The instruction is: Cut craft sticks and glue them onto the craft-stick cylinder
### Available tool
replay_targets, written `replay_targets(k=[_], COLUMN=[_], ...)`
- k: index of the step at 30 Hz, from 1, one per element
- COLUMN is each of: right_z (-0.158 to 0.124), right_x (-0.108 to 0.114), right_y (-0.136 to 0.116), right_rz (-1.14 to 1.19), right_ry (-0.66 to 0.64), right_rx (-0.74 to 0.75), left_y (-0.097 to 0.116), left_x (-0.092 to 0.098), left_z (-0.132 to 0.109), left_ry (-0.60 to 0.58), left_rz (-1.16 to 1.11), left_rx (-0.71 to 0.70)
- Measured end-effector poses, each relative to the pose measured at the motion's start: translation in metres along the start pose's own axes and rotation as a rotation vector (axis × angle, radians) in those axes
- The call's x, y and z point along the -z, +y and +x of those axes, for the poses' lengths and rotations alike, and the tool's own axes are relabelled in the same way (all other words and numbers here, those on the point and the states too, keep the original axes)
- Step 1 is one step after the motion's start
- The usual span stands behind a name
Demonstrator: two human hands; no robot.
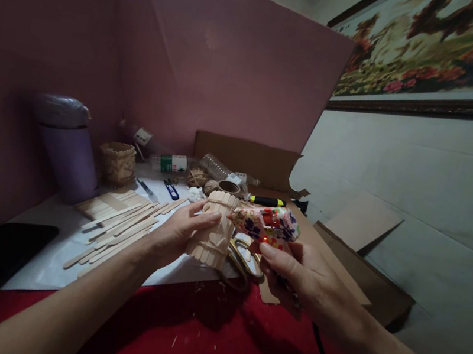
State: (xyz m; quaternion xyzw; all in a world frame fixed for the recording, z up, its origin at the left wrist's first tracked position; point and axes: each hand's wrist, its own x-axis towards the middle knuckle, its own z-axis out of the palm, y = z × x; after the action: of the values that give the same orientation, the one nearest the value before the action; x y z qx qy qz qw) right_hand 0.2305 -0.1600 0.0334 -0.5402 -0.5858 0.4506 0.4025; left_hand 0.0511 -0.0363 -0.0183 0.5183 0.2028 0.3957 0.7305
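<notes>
My left hand [180, 231] is wrapped round a small cylinder made of wooden craft sticks [215, 230], holding it above the table. My right hand [297, 270] grips a glue gun [271, 225] with a flowered pattern and a small red light. The gun's nozzle points left and touches the upper side of the stick cylinder. A dark cord runs down from under my right hand.
Loose craft sticks [120, 227] lie on a white sheet [47, 266] at the left. Gold-handled scissors [245, 259] rest under my hands. A purple tumbler [68, 144], small woven basket [117, 163], plastic bottles [215, 169], twine, cutters and cardboard [364, 221] stand behind. A red cloth [202, 339] covers the near table.
</notes>
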Motion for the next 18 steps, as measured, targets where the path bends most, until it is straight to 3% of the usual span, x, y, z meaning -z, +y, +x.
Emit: replay_targets(k=[18], right_z=[-0.0008], right_x=[0.0026], right_y=[0.0057], right_rz=[0.002], right_ry=[-0.003], right_rx=[-0.008], left_y=[-0.0003], left_x=[0.0005], left_z=[0.0014], left_ry=[0.018], left_rz=[0.001], left_rx=[0.008])
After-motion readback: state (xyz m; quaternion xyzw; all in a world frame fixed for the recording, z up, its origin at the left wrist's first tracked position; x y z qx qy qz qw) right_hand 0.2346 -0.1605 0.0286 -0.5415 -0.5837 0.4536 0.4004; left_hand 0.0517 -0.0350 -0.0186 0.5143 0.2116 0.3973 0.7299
